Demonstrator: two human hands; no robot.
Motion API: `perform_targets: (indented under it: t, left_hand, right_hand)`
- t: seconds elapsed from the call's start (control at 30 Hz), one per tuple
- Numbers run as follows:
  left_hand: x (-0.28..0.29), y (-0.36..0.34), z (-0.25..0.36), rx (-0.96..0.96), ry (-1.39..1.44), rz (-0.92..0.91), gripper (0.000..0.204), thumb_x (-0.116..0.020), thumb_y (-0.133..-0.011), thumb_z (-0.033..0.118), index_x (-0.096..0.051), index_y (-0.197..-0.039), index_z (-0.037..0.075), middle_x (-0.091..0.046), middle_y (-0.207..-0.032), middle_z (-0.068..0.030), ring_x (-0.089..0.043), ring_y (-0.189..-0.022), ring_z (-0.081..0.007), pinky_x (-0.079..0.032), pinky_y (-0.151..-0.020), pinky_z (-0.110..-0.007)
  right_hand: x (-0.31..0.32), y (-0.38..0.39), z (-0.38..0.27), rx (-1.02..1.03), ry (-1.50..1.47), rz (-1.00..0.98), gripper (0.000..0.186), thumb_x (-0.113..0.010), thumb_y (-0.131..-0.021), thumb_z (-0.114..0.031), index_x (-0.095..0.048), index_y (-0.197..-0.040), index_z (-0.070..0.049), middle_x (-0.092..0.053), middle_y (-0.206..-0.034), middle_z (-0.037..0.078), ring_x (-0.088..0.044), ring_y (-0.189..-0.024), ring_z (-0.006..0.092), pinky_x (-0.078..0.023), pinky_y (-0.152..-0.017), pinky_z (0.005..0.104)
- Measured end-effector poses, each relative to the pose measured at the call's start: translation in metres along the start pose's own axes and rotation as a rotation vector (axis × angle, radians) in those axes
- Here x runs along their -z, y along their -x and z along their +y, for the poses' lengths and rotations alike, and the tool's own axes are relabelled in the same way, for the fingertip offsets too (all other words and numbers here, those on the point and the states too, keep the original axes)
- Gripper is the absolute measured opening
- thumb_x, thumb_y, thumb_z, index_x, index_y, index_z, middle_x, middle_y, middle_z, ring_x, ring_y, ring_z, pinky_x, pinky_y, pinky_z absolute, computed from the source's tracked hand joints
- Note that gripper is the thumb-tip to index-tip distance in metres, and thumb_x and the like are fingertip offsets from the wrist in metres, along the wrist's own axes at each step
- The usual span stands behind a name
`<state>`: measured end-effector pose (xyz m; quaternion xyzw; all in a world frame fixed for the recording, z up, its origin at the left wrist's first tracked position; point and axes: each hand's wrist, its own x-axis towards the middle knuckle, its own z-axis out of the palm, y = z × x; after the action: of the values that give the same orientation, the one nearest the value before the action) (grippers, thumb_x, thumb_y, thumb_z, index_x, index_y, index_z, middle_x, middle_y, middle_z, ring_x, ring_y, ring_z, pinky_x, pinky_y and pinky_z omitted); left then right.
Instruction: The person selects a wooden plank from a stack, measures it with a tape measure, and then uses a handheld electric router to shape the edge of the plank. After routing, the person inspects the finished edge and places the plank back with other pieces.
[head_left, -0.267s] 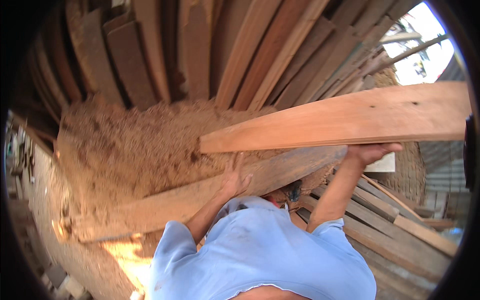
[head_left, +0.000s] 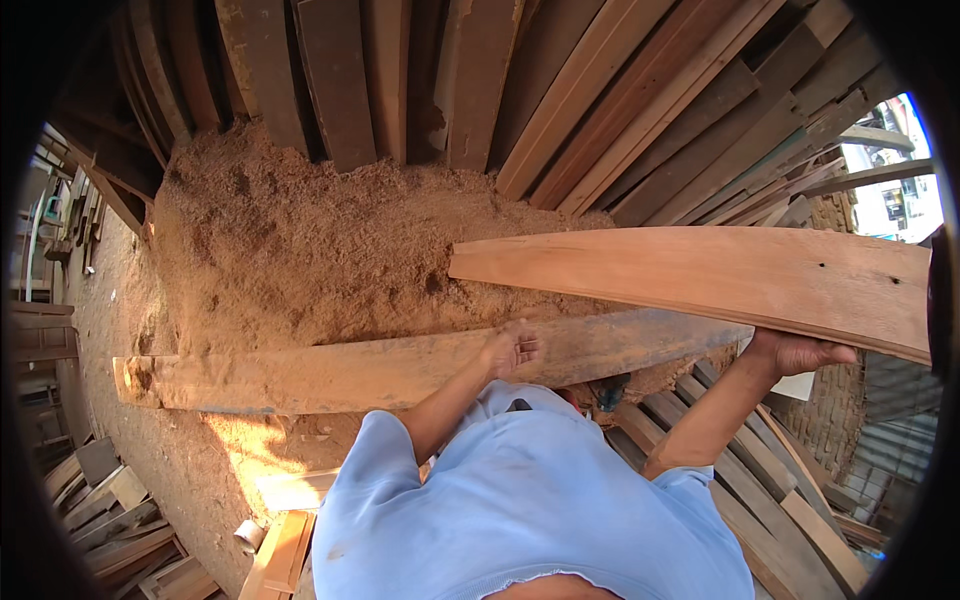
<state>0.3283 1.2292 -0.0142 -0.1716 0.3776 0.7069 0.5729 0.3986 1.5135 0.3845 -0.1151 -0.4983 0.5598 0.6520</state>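
Note:
A long reddish-brown wooden plank (head_left: 680, 262) spans the right side, its left end over a heap of sawdust. My right hand (head_left: 800, 352) holds the plank from below near its right end, the palm under the lower edge and the thumb side partly hidden. My left hand (head_left: 512, 347) is empty, its fingers loosely bent and apart, below the plank's left part. Beneath this hand lies a long, dusty thick board (head_left: 310, 375), running across in front of me. Whether the left hand touches that board I cannot tell.
Many boards (head_left: 480, 90) lean upright along the far side behind the sawdust heap (head_left: 300, 250). Loose timber (head_left: 770, 480) lies at the lower right. Offcuts (head_left: 120, 510) are piled at the lower left, with a small white cup-like thing (head_left: 250, 535) near more cut pieces.
My left hand has come away from the plank's lower edge, and its fingers have bent. The view has shifted, so the plank slants down to the right. My right hand still supports it.

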Motion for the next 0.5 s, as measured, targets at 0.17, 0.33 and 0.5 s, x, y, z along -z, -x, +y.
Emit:
perform_targets:
  t: [0.17,0.33,0.5]
  left_hand:
    - [-0.003,-0.045,0.012,0.035,0.454,-0.019,0.038,-0.056,-0.104,0.038,-0.058,-0.117,0.003,-0.065,-0.112,-0.0167,-0.068,-0.104,-0.0329,-0.059,-0.093,-0.051]
    - [-0.02,-0.068,0.027,0.0,0.572,0.008,0.053,-0.054,-0.103,0.051,-0.057,-0.125,0.002,-0.065,-0.114,-0.0184,-0.067,-0.103,-0.0327,-0.059,-0.093,-0.05]
    - [-0.034,-0.068,0.029,-0.057,0.494,-0.093,0.028,-0.053,-0.106,0.032,-0.056,-0.113,0.004,-0.064,-0.11,-0.0143,-0.068,-0.096,-0.0282,-0.061,-0.085,-0.048]
  right_hand:
    - [0.006,-0.009,-0.003,0.035,0.039,-0.027,0.11,-0.067,-0.081,-0.076,-0.027,-0.155,-0.007,-0.038,-0.152,0.018,-0.043,-0.141,0.0308,-0.04,-0.118,0.0504]
    - [-0.003,-0.008,-0.003,0.017,-0.008,-0.078,0.117,-0.068,-0.079,-0.077,-0.02,-0.157,-0.003,-0.035,-0.154,0.026,-0.04,-0.143,0.0369,-0.036,-0.12,0.0545]
    - [-0.005,-0.006,-0.001,0.009,-0.037,-0.073,0.112,-0.066,-0.082,-0.075,-0.022,-0.157,-0.005,-0.036,-0.156,0.023,-0.04,-0.144,0.0343,-0.035,-0.121,0.0527]
